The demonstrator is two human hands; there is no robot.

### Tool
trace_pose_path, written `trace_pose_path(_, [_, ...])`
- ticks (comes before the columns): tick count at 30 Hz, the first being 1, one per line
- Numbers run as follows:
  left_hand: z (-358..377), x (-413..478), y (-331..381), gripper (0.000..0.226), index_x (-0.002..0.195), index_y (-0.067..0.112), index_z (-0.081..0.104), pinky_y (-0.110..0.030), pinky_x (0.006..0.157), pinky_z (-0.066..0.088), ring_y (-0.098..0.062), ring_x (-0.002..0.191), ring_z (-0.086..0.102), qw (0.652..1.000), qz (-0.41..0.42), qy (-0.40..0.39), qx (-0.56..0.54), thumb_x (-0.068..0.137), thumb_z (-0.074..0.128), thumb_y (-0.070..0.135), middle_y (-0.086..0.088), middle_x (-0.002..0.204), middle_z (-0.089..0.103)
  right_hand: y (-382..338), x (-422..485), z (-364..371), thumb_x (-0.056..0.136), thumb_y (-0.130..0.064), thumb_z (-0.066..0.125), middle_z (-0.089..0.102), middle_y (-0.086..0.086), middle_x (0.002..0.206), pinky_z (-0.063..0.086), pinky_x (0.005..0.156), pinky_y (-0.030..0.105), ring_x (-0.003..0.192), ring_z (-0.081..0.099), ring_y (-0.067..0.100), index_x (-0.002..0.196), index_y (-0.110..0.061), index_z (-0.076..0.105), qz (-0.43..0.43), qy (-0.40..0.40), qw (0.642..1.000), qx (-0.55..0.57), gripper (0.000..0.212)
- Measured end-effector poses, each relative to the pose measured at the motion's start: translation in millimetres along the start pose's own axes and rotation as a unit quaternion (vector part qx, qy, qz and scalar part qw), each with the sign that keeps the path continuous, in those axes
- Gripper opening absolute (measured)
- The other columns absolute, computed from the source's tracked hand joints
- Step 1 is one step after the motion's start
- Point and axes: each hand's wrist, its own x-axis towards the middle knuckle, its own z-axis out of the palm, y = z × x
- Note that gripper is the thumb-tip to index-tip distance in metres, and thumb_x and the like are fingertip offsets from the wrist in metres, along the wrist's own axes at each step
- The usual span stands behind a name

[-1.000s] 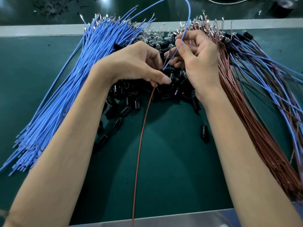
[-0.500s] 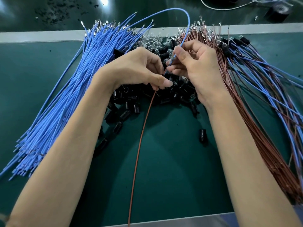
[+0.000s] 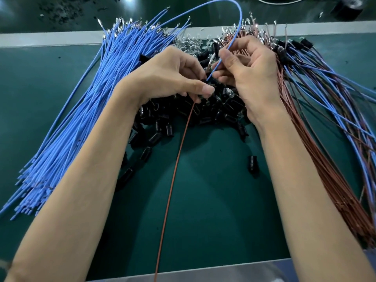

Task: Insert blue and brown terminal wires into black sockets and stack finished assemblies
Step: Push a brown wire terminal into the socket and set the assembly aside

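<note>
Far left: thick fan of loose blue wires (image 3: pixel 71 123) on a green mat (image 3: pixel 213 210), metal tips toward the far edge. Next, left hand (image 3: pixel 168 78), thumb and fingertips pinched together on the upper part of a single brown wire (image 3: pixel 173 180) trailing down past the near edge; socket inside that pinch or not, cannot tell. Beneath and between both hands, heaped black sockets (image 3: pixel 160 129), partly hidden by wrists and fingers. Right hand (image 3: pixel 250 74) just beside the left, thumb and forefinger clamped on one blue wire (image 3: pixel 241 15), lower end pointing at the left fingertips, the rest arching high and back leftward. Lone socket (image 3: pixel 253 163) nearer, apart from the heap. Further right, bundle of brown wires (image 3: pixel 315 159); at far right, finished assemblies (image 3: pixel 329 82) overlapping it.
</note>
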Motion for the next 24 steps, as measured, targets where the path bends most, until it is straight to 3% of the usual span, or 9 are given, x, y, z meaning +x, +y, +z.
trace_pose_path(4, [-2.0, -0.4, -1.3, 0.024, 0.09, 0.011, 0.069, -0.011, 0.058, 0.047, -0.01, 0.07, 0.071, 1.0, -0.001, -0.007, 0.016, 0.075, 0.078, 0.027, 0.001, 0.081, 0.075, -1.8, -0.5, -0.4, 0.089, -0.003, 0.065, 0.07, -0.002, 0.067, 0.053, 0.061, 0.018, 0.062, 0.068, 0.009, 0.089, -0.013, 0.058, 0.002, -0.045, 0.999, -0.005, 0.013])
trace_pose_path(11, [-1.1, -0.6, -0.3, 0.023, 0.084, 0.019, 0.067, -0.01, 0.057, 0.046, -0.009, 0.069, 0.071, 1.0, 0.005, -0.001, -0.004, 0.069, 0.076, 0.035, 0.002, 0.082, 0.076, -1.0, 0.1, -4.3, 0.088, -0.004, 0.067, 0.071, -0.005, 0.064, 0.053, 0.058, 0.02, 0.06, 0.068, 0.009, 0.085, -0.015, 0.06, -0.007, 0.0, 1.0, -0.023, 0.014])
trace_pose_path(16, [-0.7, 0.4, -2.6, 0.019, 0.086, 0.016, 0.068, -0.01, 0.057, 0.046, -0.011, 0.068, 0.071, 1.0, 0.0, -0.002, 0.008, 0.074, 0.078, 0.027, 0.001, 0.081, 0.076, -0.5, -0.4, -3.4, 0.088, -0.002, 0.067, 0.071, -0.003, 0.064, 0.053, 0.059, 0.019, 0.062, 0.07, 0.011, 0.085, -0.015, 0.059, -0.003, -0.027, 0.999, -0.035, 0.015])
trace_pose_path(24, [-1.0, -1.3, -0.7, 0.023, 0.085, 0.017, 0.068, -0.011, 0.058, 0.047, -0.01, 0.068, 0.071, 1.0, 0.0, -0.004, 0.006, 0.07, 0.077, 0.033, 0.002, 0.081, 0.076, 2.0, 1.1, -2.0, 0.09, -0.003, 0.064, 0.069, -0.003, 0.067, 0.054, 0.062, 0.022, 0.063, 0.07, 0.013, 0.087, -0.015, 0.057, -0.017, -0.026, 0.998, -0.06, 0.014])
